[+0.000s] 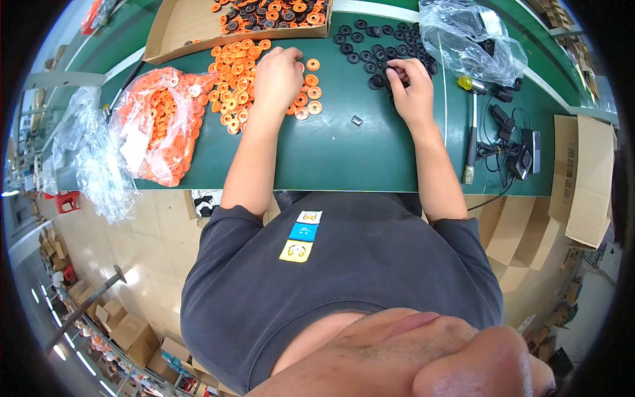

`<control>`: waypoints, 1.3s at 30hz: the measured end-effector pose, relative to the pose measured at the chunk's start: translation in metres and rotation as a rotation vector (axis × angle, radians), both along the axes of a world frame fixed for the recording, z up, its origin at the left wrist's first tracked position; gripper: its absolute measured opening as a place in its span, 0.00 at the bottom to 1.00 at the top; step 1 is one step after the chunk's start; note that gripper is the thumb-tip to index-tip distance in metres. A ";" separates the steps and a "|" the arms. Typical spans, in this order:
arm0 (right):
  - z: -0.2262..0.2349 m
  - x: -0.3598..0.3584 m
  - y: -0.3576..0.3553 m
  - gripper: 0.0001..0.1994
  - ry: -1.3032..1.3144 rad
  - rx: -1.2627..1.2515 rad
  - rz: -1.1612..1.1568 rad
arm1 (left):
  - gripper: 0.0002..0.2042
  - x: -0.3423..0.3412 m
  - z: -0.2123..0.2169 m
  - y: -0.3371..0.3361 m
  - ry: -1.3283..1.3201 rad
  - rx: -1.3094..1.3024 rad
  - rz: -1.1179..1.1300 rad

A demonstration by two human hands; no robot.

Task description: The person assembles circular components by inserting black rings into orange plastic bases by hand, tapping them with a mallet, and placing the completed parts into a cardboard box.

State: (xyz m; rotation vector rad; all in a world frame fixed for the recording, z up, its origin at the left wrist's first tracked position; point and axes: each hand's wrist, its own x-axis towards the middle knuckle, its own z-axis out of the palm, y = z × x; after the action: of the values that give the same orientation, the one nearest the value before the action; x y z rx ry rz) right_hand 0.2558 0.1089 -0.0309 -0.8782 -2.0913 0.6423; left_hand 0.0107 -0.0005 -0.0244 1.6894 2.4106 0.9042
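My left hand [278, 76] is over a spread of orange ring-shaped discs [231, 69] on the green table. Its fingers are bent and point right, and what they hold, if anything, is hidden. Several loose orange discs [313, 92] lie just right of that hand. My right hand [413, 89] is curled at the near edge of a group of black discs [377, 51]. Thumb and fingers close around a dark piece, seemingly a black disc [399, 74]. Between the hands lies a small dark rectangular piece [356, 120].
A cardboard tray [159, 33] of mixed orange and black assembled discs stands at the back. Left are a bag of orange discs [165, 126] and clear plastic [99, 159]. Right are a plastic bag [473, 40], a hammer [471, 132], cables [499, 149] and a cardboard box [589, 178].
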 end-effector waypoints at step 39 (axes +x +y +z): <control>0.002 -0.001 -0.025 0.19 0.327 -0.251 0.264 | 0.17 0.074 -0.010 0.005 -1.355 0.119 -0.423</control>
State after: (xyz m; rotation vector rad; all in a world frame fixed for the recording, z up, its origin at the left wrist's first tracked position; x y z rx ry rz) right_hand 0.2547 0.0839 -0.0288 -0.5832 -1.8662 1.1287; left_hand 0.0851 0.0041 -0.0344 0.9195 1.0721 1.4271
